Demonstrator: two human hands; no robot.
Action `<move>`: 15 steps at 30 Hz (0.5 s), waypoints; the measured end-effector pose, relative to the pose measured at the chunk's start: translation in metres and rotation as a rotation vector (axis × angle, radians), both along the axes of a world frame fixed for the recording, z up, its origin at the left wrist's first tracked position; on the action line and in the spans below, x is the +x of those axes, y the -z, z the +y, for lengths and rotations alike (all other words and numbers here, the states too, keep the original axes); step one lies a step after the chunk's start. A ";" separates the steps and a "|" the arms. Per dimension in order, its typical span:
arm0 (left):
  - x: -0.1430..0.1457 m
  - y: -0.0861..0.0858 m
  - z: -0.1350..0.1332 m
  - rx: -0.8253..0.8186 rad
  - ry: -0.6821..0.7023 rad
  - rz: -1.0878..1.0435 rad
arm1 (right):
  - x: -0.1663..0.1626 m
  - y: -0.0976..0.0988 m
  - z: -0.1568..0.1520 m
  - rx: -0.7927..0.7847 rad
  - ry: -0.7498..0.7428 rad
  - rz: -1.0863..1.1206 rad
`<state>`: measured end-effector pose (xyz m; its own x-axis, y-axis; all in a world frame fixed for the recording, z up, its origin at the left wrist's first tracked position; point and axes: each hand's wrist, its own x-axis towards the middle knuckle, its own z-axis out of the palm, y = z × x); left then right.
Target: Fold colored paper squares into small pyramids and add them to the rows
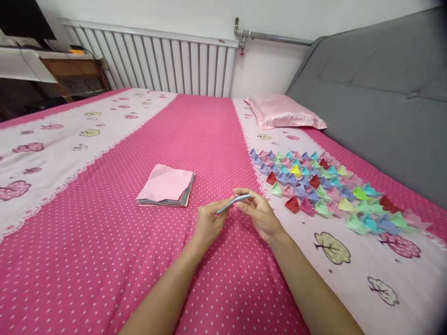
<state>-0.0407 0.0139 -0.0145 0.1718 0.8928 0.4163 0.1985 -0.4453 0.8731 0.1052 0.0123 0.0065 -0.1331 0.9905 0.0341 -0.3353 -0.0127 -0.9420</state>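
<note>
A small folded piece of light blue paper [233,203] is held up between my two hands, seen nearly edge-on. My left hand [212,219] pinches its lower left end. Around the right end, the thumb and fingers of my right hand [259,214] are closed on the paper. To the left lies a stack of square paper [166,184] with a pink sheet on top. On the right, rows of folded paper boats [316,181] stand in blue, green, pink, red and yellow.
The bed is covered by a pink dotted bedspread [195,135] with white printed bands. A pink pillow [284,110] lies by the grey headboard [377,83]. Behind are a white radiator [157,58] and a pipe [275,37]; a desk [70,67] with a monitor [24,21] is at the left.
</note>
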 end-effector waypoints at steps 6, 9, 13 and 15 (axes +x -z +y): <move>-0.006 0.005 0.004 0.217 -0.148 0.127 | -0.003 -0.003 0.001 -0.100 -0.004 0.167; -0.007 0.007 0.004 0.289 -0.168 0.169 | -0.004 -0.001 0.002 -0.107 0.016 0.192; -0.008 0.007 0.004 0.342 -0.176 0.216 | -0.005 0.000 0.003 -0.125 0.035 0.223; -0.008 0.007 0.003 0.356 -0.174 0.241 | -0.004 0.000 0.003 -0.138 0.038 0.254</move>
